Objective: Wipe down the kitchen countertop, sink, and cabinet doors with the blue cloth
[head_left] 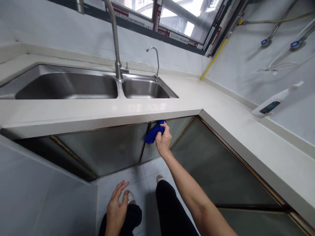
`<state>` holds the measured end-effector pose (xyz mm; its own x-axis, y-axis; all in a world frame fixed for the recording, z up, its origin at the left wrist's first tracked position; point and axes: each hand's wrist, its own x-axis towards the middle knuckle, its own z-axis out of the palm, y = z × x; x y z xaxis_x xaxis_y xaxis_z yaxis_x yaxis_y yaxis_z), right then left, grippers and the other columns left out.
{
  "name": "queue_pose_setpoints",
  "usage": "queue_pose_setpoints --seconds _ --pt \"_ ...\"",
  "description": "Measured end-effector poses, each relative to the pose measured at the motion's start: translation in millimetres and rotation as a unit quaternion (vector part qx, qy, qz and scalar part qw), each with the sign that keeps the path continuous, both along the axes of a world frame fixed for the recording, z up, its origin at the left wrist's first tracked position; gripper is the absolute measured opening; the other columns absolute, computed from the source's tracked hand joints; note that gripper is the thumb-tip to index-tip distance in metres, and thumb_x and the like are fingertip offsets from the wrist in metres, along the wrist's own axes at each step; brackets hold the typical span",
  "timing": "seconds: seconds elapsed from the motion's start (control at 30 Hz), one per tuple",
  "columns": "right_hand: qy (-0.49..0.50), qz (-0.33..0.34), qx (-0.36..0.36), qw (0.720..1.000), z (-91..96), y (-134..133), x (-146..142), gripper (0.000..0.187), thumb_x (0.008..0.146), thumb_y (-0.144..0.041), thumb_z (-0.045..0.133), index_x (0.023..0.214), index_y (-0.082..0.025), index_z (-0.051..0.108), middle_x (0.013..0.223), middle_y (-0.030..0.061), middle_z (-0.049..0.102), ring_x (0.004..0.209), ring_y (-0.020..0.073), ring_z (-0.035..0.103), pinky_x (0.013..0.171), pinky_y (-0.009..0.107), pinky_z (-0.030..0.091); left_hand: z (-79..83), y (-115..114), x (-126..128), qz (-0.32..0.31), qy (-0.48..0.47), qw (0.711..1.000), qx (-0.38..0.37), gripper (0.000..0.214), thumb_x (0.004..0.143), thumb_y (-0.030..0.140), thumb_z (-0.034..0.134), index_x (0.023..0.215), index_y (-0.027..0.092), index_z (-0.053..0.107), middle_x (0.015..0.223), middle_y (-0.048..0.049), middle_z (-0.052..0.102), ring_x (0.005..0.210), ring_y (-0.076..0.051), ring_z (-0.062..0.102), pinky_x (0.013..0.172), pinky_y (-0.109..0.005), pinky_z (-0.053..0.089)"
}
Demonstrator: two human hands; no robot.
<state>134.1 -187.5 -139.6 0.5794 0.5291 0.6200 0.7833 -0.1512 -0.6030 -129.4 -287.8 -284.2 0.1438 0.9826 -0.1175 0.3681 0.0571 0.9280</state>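
Left hand [117, 205] lower centre, fingers spread, resting on knee. Right hand [162, 139] clenched on blue cloth [154, 132], wiping cabinet door [108, 147] top edge under desk [98, 113]. Next: stroke along edge, steady pressure.

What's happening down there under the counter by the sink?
A person stands at an L-shaped kitchen counter. Their right hand holds a bunched blue cloth against the top of a grey cabinet door, just under the counter's edge and below the double steel sink. Their left hand is open and empty, resting near their knee. A white bottle lies on the counter to the right.
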Motion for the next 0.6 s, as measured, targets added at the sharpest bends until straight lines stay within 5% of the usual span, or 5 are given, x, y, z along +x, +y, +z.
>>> queue_pose_setpoints --seconds 0.13,0.43,0.6 --pt "0.011 -0.006 0.033 0.999 -5.2 8.7 5.7 0.046 0.074 -0.007 0.038 0.116 -0.020 0.052 0.120 0.0135 0.064 0.118 0.0240 0.060 0.103 0.039 0.047 -15.4 -24.7 1.8 -0.028 -0.025 0.987 -0.158 0.077 0.066 0.071 0.046 0.121 0.021 0.068 0.133 -0.0100 0.063 0.122 -0.034 0.061 0.118 -0.055 0.043" --pt "-0.056 0.001 -0.029 0.998 5.6 26.1 -28.7 0.041 0.067 0.001 0.042 0.100 -0.021 0.054 0.102 0.0101 0.061 0.090 0.0250 0.052 0.089 0.037 0.045 -24.5 -41.5 27.8 -0.121 -0.076 0.973 -0.180 0.078 0.067 0.076 0.045 0.114 0.018 0.066 0.125 -0.0130 0.066 0.125 -0.031 0.060 0.120 -0.051 0.041" --pt "-0.068 0.010 -0.093 0.993 11.1 31.7 -63.4 0.045 0.077 -0.001 0.044 0.118 -0.015 0.057 0.130 0.0203 0.055 0.099 0.0281 0.054 0.095 0.044 0.045 -24.5 -48.7 33.2 -0.115 -0.103 0.969 -0.191 0.076 0.065 0.077 0.051 0.111 0.018 0.068 0.123 -0.0146 0.067 0.124 -0.032 0.060 0.120 -0.050 0.042"
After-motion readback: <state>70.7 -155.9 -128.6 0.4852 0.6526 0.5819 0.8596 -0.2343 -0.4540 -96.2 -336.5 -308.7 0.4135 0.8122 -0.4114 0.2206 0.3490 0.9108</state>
